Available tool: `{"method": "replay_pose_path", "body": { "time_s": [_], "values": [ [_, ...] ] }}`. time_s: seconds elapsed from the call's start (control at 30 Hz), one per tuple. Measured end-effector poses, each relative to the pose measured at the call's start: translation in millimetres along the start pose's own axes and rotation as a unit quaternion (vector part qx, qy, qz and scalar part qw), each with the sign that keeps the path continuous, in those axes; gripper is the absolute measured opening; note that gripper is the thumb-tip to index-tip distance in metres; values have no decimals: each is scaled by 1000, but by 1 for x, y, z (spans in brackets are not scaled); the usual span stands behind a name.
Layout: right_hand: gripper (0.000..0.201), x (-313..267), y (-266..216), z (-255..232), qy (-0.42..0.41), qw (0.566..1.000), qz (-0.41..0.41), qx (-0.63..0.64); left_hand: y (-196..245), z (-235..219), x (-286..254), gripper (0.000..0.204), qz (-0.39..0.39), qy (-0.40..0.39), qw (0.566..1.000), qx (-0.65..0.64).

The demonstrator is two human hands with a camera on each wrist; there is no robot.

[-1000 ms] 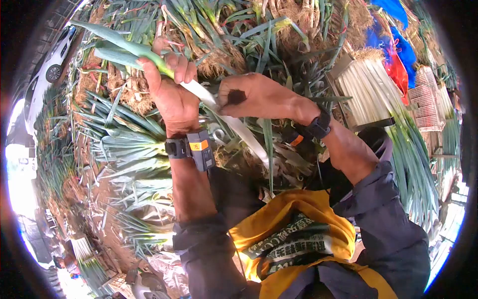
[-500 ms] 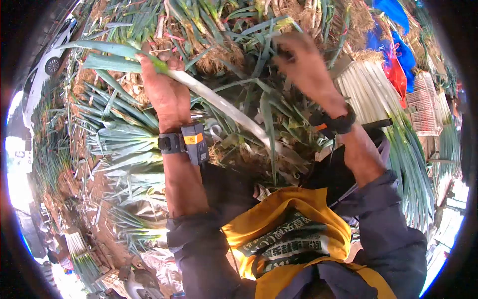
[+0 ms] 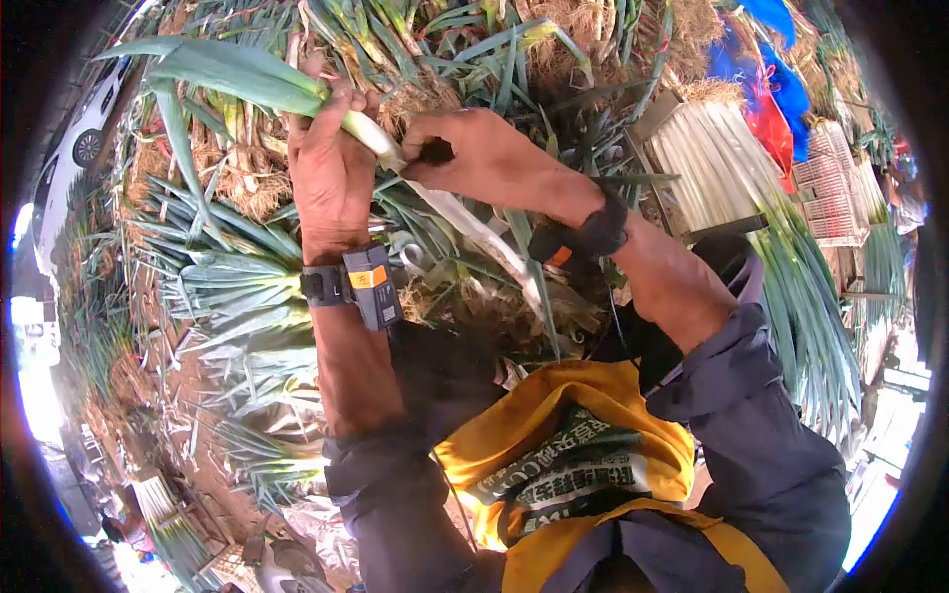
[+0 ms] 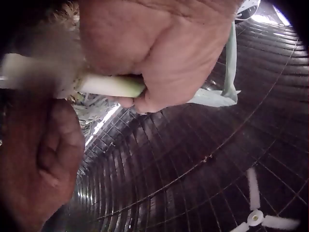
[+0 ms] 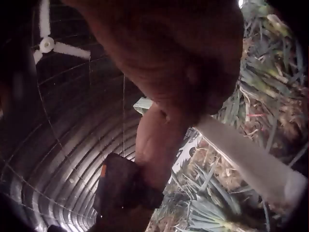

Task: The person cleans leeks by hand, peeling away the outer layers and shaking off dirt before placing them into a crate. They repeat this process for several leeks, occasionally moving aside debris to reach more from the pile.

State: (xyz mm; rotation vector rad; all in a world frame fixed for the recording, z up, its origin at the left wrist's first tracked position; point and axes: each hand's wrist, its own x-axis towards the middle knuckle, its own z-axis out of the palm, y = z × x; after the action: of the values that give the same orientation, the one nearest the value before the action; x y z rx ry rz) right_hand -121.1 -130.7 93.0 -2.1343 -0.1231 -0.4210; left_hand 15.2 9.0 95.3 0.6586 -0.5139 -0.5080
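Note:
A long green onion (image 3: 474, 229) slants across the head view, its green leaves at upper left and its white shank running down to the right. My left hand (image 3: 334, 183) grips it where green turns to white. Close beside that grip, my right hand (image 3: 484, 158) pinches the white shank with curled fingers and thumb; a dark patch shows on this hand. In the left wrist view a short pale length of stalk (image 4: 111, 85) shows between both hands. From the right wrist, the white shank (image 5: 251, 159) extends out below the right hand, whose fingertips are in shadow.
Bundles of green onions with shaggy roots (image 3: 247, 173) lie beyond the hands. Leafy bunches (image 3: 247, 287) spread at the left. On the right, a stack of white-shanked onions (image 3: 707, 163) lies in a holder near a pink crate (image 3: 832, 188) and red and blue bags (image 3: 776, 128).
My right hand lifted off the shank toward the upper right, then came back and pinches it again near the left hand. My left hand kept its grip throughout.

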Motion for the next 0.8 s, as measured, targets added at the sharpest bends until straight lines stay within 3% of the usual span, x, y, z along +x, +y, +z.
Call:
{"method": "replay_pose_path", "body": {
  "time_s": [0.1,0.13,0.17,0.23,0.3,0.33,0.43,0.47,0.57,0.67,0.8],
  "values": [
    [17,-9,-14,11,-43,986,-137,-81,-2,2,0,58,39,89,992,81],
    [18,-20,-34,6,-128,981,-139,31,2,0,3,59,58,97,988,101],
    [17,-26,-43,5,-121,975,-183,45,7,-2,2,59,56,93,989,101],
    [18,-37,-40,-21,-59,984,-88,143,15,-7,1,60,56,82,990,100],
    [21,-36,-29,-49,56,997,40,37,22,-6,-3,59,77,101,984,122],
    [25,-37,-10,-58,46,985,103,-134,23,-4,-2,58,88,107,982,130],
    [30,-70,58,-40,53,924,18,-378,22,-4,3,59,103,112,979,132],
    [37,-77,47,-32,72,966,12,-250,23,-3,6,59,100,122,978,134],
    [39,-73,33,-11,47,976,10,-213,20,-5,6,57,94,127,979,129],
    [43,-67,40,12,67,966,-33,-248,19,-13,7,55,97,136,979,116],
    [47,-62,36,26,13,967,30,-254,20,-14,4,55,94,145,978,113]
  ]
}}
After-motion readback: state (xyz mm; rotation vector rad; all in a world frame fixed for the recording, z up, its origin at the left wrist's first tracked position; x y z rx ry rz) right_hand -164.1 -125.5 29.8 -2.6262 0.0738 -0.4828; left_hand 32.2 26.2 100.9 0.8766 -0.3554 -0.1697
